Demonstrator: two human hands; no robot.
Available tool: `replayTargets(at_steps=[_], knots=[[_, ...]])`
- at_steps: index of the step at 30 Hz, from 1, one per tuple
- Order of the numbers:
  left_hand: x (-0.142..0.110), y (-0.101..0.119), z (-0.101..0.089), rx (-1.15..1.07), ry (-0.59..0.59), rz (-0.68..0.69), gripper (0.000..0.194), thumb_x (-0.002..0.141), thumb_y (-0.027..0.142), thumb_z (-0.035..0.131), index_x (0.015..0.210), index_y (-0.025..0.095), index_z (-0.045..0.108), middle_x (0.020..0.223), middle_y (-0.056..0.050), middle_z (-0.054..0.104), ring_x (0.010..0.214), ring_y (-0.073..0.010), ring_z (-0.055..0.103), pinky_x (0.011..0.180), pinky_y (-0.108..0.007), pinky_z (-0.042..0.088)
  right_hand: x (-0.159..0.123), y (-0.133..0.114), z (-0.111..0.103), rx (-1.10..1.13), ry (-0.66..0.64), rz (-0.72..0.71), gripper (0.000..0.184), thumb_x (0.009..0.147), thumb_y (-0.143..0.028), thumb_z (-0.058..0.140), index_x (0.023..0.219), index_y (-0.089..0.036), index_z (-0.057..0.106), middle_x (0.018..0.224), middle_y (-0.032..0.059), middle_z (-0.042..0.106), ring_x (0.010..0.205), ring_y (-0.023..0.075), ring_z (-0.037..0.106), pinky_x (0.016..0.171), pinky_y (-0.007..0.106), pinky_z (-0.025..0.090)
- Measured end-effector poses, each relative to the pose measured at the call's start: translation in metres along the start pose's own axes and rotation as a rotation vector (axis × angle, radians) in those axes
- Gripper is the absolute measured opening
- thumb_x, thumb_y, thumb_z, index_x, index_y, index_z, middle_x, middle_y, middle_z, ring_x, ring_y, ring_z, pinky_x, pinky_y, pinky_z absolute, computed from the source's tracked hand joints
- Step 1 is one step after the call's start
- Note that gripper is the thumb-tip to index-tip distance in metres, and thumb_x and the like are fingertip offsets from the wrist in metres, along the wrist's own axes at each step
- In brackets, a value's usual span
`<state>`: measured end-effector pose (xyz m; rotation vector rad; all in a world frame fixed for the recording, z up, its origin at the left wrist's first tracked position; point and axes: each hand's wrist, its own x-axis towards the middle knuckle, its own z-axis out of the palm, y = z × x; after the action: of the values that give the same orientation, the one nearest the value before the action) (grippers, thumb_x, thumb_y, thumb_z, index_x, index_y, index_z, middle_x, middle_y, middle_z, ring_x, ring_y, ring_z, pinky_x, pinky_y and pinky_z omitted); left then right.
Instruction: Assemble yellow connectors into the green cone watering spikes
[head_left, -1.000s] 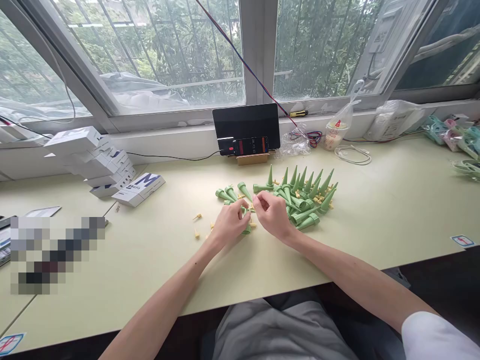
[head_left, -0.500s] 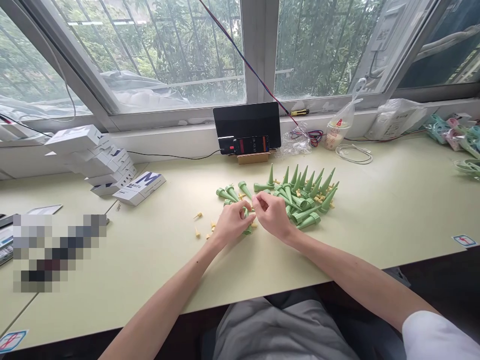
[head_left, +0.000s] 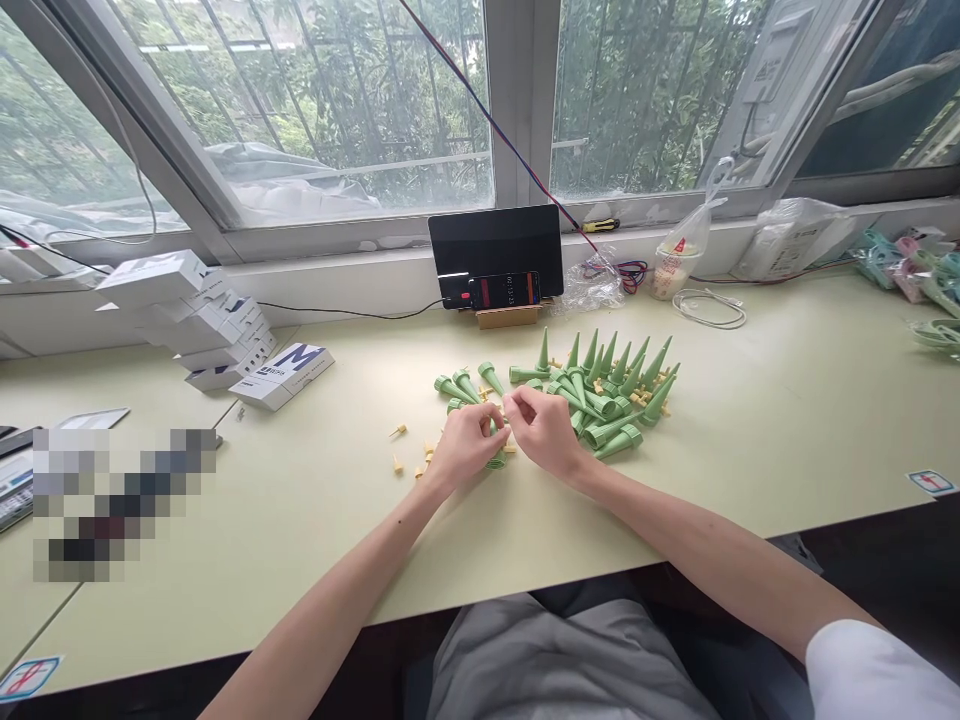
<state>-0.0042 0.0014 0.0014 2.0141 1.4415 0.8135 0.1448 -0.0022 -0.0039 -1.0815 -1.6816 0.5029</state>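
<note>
My left hand (head_left: 463,448) is curled round a green cone-shaped spike (head_left: 496,459), whose wide end pokes out below the fingers. My right hand (head_left: 546,432) is closed in a pinch against the left one, fingertips meeting at the spike's top; what it pinches is too small to name. Just behind the hands lies a pile of green spikes (head_left: 609,390), several standing upright, mixed with small yellow pieces. A few more green spikes (head_left: 465,386) lie to the left of the pile. Small yellow pegs (head_left: 397,447) are scattered left of my left hand.
The pale green table (head_left: 750,440) runs under a window. A tablet and phone on a wooden stand (head_left: 499,275) sit behind the pile. White boxes (head_left: 195,325) are stacked at the left. Plastic bags, a cup (head_left: 667,270) and a white cable (head_left: 709,310) lie at the right.
The two hands have drawn slightly closer together and a little farther from me; the fingertips now meet over the spike. Nothing else has moved.
</note>
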Motion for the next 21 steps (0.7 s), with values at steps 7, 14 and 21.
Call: replayTargets(at_steps=[7,14,21], knots=[[0.0005,-0.0008,0.0014,0.001,0.011,-0.013,0.015,0.074,0.026,0.057,0.061,0.020,0.051,0.048,0.006,0.037,0.048,-0.0110,0.034,0.049,-0.026,0.022,-0.0011,0.0013,0.0006,-0.004,-0.023,0.003,0.030,0.095,-0.033,0.048,0.068,-0.020,0.052,0.058,-0.0017,0.054,0.052,0.0119,0.046,0.054,0.025,0.035],[0.0004,-0.0005,0.0008,0.011,0.001,0.003,0.016,0.075,0.027,0.056,0.062,0.020,0.049,0.049,0.006,0.034,0.049,-0.0109,0.032,0.050,-0.026,0.021,-0.0010,0.0017,0.0011,-0.012,-0.036,0.014,0.029,0.094,-0.032,0.049,0.068,-0.021,0.052,0.057,-0.0017,0.053,0.052,0.0127,0.046,0.054,0.025,0.035],[-0.0007,0.0019,-0.0016,0.064,0.027,0.035,0.020,0.083,0.028,0.049,0.066,0.020,0.053,0.049,0.006,0.035,0.049,-0.0116,0.032,0.051,-0.026,0.025,-0.0003,0.0018,0.0006,-0.010,-0.038,-0.006,0.029,0.095,-0.030,0.049,0.067,-0.020,0.052,0.057,-0.0023,0.053,0.051,0.0118,0.044,0.053,0.025,0.034]])
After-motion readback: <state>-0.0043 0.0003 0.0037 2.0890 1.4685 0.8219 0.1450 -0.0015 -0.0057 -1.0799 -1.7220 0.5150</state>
